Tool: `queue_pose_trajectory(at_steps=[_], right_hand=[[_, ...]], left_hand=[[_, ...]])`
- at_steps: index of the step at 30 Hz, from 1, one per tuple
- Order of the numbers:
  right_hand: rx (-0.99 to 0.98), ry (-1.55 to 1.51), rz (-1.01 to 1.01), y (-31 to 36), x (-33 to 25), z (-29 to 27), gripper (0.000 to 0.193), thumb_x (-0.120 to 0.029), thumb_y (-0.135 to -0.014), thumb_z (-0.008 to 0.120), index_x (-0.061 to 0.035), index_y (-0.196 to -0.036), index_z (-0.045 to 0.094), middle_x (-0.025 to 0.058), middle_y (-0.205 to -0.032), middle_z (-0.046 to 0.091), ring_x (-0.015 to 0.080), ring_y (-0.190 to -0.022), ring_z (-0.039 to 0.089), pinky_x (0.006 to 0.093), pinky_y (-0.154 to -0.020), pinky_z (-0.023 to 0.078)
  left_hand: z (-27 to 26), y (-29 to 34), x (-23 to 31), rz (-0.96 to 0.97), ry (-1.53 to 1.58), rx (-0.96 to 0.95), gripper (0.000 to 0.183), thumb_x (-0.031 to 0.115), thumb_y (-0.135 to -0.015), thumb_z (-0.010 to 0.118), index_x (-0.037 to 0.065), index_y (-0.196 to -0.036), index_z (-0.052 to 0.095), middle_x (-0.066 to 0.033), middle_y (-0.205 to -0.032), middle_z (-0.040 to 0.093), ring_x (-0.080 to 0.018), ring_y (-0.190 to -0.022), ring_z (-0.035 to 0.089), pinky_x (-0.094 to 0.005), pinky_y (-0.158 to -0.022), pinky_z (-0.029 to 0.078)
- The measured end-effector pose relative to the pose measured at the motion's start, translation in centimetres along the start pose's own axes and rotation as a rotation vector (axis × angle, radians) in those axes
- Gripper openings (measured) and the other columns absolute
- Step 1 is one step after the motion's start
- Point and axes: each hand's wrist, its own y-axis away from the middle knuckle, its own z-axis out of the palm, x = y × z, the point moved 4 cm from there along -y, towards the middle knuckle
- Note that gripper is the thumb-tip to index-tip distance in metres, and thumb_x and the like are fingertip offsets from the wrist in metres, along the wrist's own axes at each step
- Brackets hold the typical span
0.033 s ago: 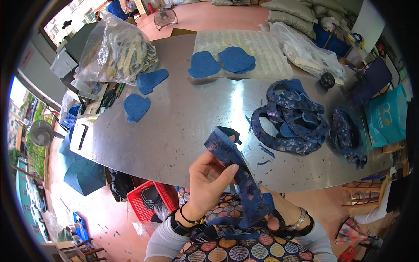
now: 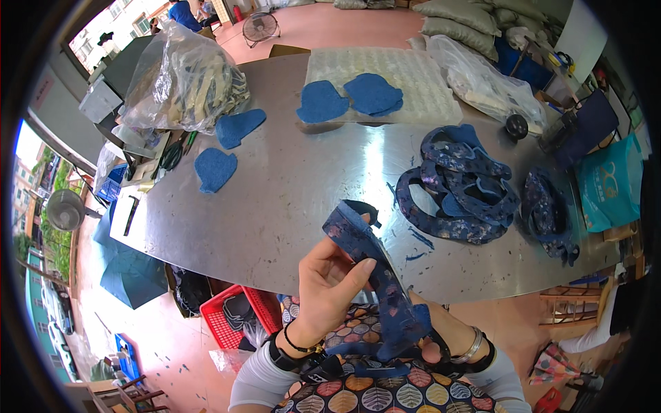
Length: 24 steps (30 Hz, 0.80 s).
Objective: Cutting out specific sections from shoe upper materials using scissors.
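My left hand [image 2: 327, 282] is raised in front of me, pinching a dark blue flower-patterned fabric strip [image 2: 368, 258] between thumb and fingers. The strip's upper end curls into a loop above the hand. Its lower end hangs down over my right hand [image 2: 434, 334], which grips it from behind and is mostly hidden by the cloth; a metal bangle shows on that wrist. Both hands are over the near edge of the steel table [image 2: 275, 206].
On the table lie a pile of similar patterned strips [image 2: 461, 186] and a smaller pile [image 2: 547, 217] at right, several blue felt shapes [image 2: 215, 168], a white textured mat [image 2: 406, 76] and a full plastic bag [image 2: 182, 79]. A red basket [image 2: 237, 313] stands below.
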Motion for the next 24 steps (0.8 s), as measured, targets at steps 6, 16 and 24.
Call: queue_pose_trajectory(at_steps=[6,16,24], right_hand=[[0.011,0.004,0.041,0.1,-1.1,0.2,0.082,-0.045,-0.05,0.08,0.0029,-0.106,0.044,0.0135,-0.101,0.059,0.0197,-0.087,0.056,0.0291,-0.078,0.044],[0.078,0.15,0.095,0.4,-0.9,-0.1,0.097,-0.071,-0.039,0.067,0.0016,-0.101,0.048,0.0073,-0.082,0.059,0.0136,-0.076,0.054,0.0259,-0.067,0.043],[0.117,0.23,0.151,0.6,-1.8,-0.4,0.086,-0.063,-0.046,0.074,-0.0002,-0.1,0.051,0.0042,-0.076,0.057,0.0113,-0.072,0.052,0.0252,-0.063,0.042]], left_hand=[[0.1,-0.1,-0.1,-0.013,0.042,0.012,0.046,-0.007,-0.08,0.058,-0.006,-0.124,0.044,-0.0071,-0.103,0.059,-0.0082,-0.077,0.056,-0.0199,-0.061,0.047],[0.1,-0.1,-0.1,-0.048,0.106,0.012,0.047,-0.007,-0.08,0.058,-0.006,-0.124,0.044,-0.0058,-0.1,0.059,-0.0078,-0.08,0.056,-0.0199,-0.061,0.046],[-0.3,-0.2,-0.5,-0.127,0.206,0.092,0.043,-0.007,-0.083,0.053,-0.007,-0.124,0.043,-0.0107,-0.112,0.057,-0.0103,-0.088,0.056,-0.0244,-0.075,0.047]])
